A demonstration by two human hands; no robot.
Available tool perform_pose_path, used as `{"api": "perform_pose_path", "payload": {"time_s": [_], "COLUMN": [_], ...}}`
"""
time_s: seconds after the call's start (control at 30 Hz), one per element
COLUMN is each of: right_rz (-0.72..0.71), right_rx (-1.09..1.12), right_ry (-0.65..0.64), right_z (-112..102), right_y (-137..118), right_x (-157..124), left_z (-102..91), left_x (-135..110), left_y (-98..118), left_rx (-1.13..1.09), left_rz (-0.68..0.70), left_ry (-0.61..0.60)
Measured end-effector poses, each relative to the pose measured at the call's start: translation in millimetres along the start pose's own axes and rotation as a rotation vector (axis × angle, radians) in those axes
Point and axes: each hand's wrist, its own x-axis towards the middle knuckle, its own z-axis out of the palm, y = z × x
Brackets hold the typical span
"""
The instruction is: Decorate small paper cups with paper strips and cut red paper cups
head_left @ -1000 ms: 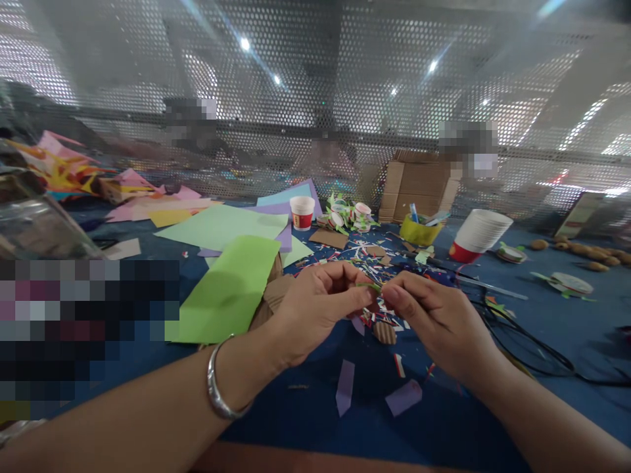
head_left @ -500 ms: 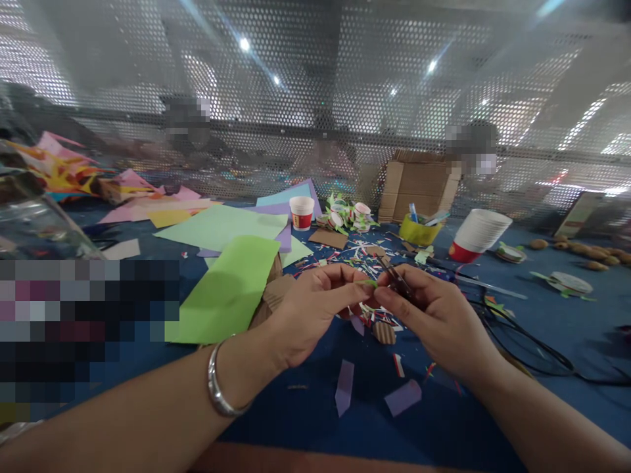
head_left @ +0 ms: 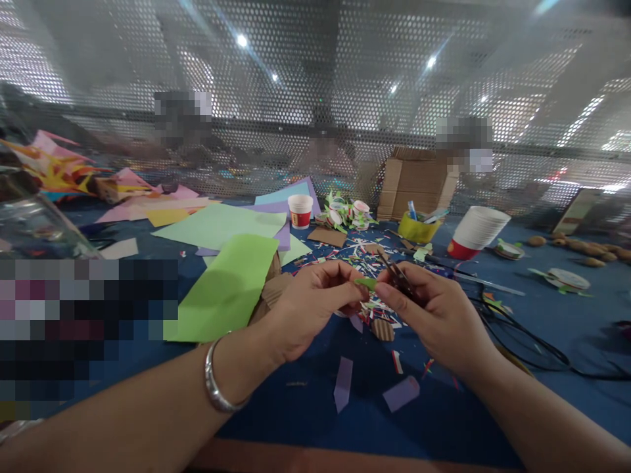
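My left hand point(head_left: 315, 305), with a silver bangle on the wrist, pinches a small green paper piece point(head_left: 366, 283) between thumb and forefinger. My right hand point(head_left: 434, 315) is closed round a pair of small dark scissors point(head_left: 397, 276), whose blades point up and away just right of the green piece. Both hands hover above the blue table point(head_left: 305, 407), over a scatter of paper scraps point(head_left: 374, 315).
A bright green sheet point(head_left: 224, 289) lies left of my hands on cardboard, with more coloured sheets behind. A paper cup point(head_left: 300, 211), a yellow pot of pens point(head_left: 418, 229), a stack of white cups point(head_left: 477, 232) and a cardboard box point(head_left: 419, 180) stand further back. Black cables point(head_left: 522, 338) run on the right.
My right hand has opened its pinch on the green piece and now shows the scissors in its grip. The green piece stays in my left fingers, turned slightly flatter.
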Motion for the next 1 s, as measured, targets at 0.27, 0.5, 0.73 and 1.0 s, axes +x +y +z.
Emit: {"api": "perform_pose_path", "payload": {"time_s": [0.27, 0.5, 0.73, 1.0], "right_rz": [0.015, -0.018, -0.034, -0.062], "right_rx": [0.018, 0.025, -0.019, 0.008], "right_ry": [-0.001, 0.018, 0.052, 0.096], "right_z": [2.1, 4.8, 5.3, 6.4], "right_y": [-1.2, -3.9, -6.6, -8.7], "right_x": [0.3, 1.0, -1.6, -1.1], "left_z": [-1.3, 1.6, 2.2, 7.5], "left_x": [-0.9, 0.4, -3.3, -6.2], "left_y": [-3.1, -2.9, -3.6, -4.8], "left_rx": [0.043, -0.043, 0.006, -0.336], "left_rz": [0.072, 0.059, 0.098, -0.042], "left_ry": [0.026, -0.012, -0.051, -0.064]}}
